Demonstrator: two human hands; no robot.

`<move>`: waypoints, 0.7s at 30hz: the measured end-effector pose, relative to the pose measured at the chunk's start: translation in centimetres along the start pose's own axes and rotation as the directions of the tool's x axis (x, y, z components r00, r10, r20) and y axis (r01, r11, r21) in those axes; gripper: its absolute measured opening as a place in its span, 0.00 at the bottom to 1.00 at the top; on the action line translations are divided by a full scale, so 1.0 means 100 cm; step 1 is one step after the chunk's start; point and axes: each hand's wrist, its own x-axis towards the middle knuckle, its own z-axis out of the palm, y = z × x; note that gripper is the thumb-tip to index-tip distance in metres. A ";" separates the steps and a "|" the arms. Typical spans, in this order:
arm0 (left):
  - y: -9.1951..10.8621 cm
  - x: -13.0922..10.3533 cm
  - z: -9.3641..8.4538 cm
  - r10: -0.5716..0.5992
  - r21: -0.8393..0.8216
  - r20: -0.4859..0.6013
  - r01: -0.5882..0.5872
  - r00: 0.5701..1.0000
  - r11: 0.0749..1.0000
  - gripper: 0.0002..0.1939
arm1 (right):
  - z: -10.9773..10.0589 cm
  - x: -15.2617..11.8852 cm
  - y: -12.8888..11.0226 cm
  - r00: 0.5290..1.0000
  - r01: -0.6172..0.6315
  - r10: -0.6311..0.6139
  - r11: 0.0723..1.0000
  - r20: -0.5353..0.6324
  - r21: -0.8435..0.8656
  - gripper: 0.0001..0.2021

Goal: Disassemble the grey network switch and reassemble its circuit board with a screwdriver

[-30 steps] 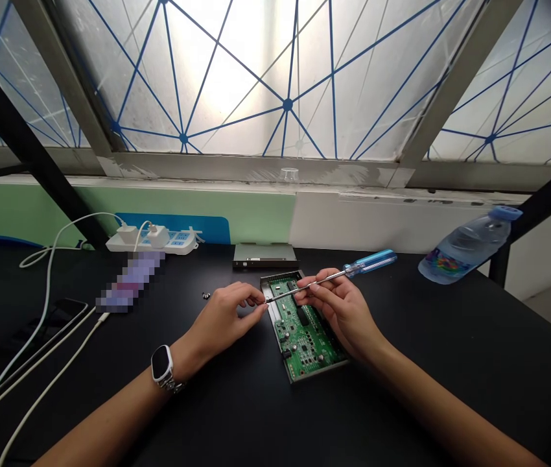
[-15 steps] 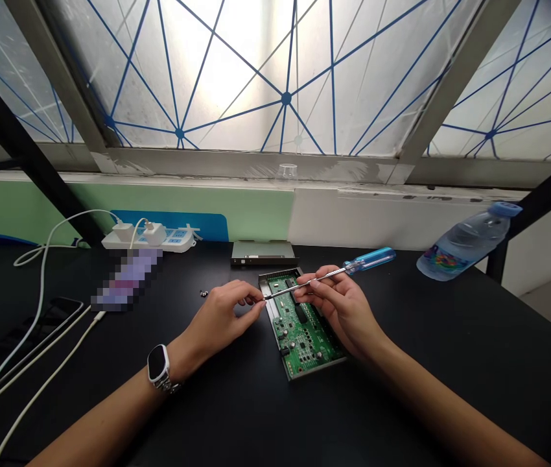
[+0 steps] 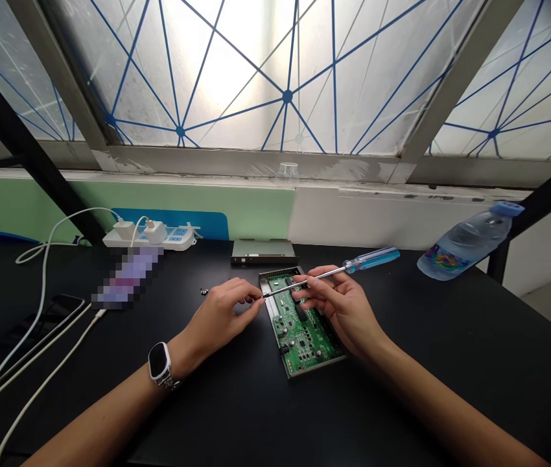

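Note:
My right hand [image 3: 341, 301] holds a screwdriver [image 3: 321, 275] by its metal shaft, its blue clear handle sticking out to the upper right. The tip points left and meets the fingertips of my left hand [image 3: 234, 308]. Thumb and index finger of that hand are pinched at the tip; whatever is between them is too small to make out. Below the shaft lies a green circuit board [image 3: 299, 337] in a shallow metal tray, partly covered by my right hand. A few small screws [image 3: 203, 292] lie on the black table, left of my left hand.
A flat metal cover [image 3: 263, 251] sits behind the board by the wall. At the right leans a water bottle [image 3: 470, 243]. A power strip [image 3: 178, 240], white cables [image 3: 45, 292], a blurred-out phone-like object [image 3: 129, 279] and a dark phone [image 3: 61, 314] are at the left.
The screwdriver handle has shifted slightly to the right, and my right fingers have moved a little on the shaft. My left hand keeps its pinch at the tip.

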 end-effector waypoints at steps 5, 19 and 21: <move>0.003 0.000 -0.002 -0.025 -0.002 -0.007 0.025 1.000 1.000 0.01 | 0.001 0.000 0.001 0.999 0.030 -0.029 1.000 -0.039 0.008 0.13; 0.002 0.002 -0.005 -0.025 -0.040 0.019 0.026 1.000 0.999 0.04 | 0.002 0.000 0.001 0.998 0.036 -0.036 0.999 -0.055 -0.001 0.14; 0.002 0.002 -0.006 -0.005 -0.057 0.031 0.006 1.000 0.998 0.04 | 0.002 0.000 0.001 0.997 0.030 -0.030 1.000 -0.073 0.004 0.15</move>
